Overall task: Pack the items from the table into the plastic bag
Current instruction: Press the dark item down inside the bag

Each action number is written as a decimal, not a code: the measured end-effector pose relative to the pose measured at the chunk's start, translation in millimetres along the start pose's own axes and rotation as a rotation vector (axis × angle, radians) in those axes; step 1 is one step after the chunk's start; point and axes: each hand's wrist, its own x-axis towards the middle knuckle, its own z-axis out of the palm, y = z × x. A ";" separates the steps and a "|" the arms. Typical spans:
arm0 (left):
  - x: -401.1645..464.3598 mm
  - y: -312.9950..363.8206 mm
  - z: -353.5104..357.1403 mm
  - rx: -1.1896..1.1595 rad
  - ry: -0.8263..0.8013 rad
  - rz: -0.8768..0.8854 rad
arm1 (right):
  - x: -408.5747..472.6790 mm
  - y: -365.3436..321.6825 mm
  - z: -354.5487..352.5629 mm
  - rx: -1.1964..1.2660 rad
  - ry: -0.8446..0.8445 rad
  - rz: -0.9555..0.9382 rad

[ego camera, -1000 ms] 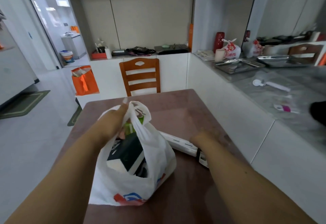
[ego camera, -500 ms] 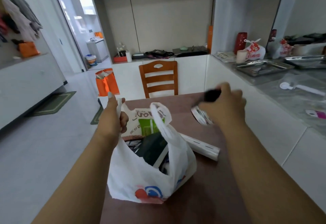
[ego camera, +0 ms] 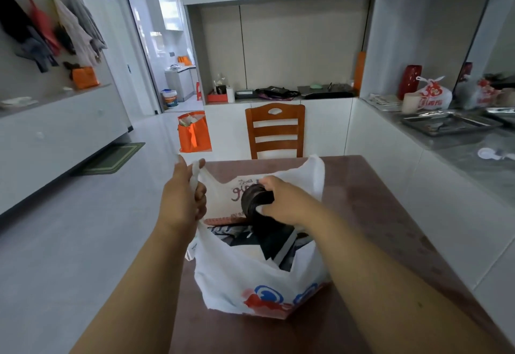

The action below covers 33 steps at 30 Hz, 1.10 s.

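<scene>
Loading step: left hand (ego camera: 182, 200) pinches the white printed plastic bag's (ego camera: 250, 281) handle up, right hand (ego camera: 284, 200) grips a dark round item (ego camera: 253, 200) over its mouth; next, lower and release below.

Red lettering shows on a pale packet (ego camera: 237, 197) inside the plastic bag (ego camera: 250, 278), too blurred to read.

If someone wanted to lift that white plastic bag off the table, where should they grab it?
Probably by its two handle loops, from above. The left hand already grips one loop of the plastic bag and holds it upright; the other loop stands free at the far right. The body is thin, slack film around loose items.
</scene>
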 end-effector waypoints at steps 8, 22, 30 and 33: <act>-2.4 5.4 5.8 0.023 -0.024 -0.028 | 5.7 -21.1 19.4 0.428 0.069 -0.007; 1.4 4.3 -2.9 0.108 0.007 -0.010 | 30.9 -35.9 30.1 0.665 -0.043 0.125; 19.4 -1.4 3.6 0.272 0.057 -0.010 | 23.3 -24.8 5.5 0.696 0.169 0.085; 28.3 -6.3 -1.4 0.374 0.182 0.074 | 10.9 -31.8 -5.7 0.733 0.237 -0.065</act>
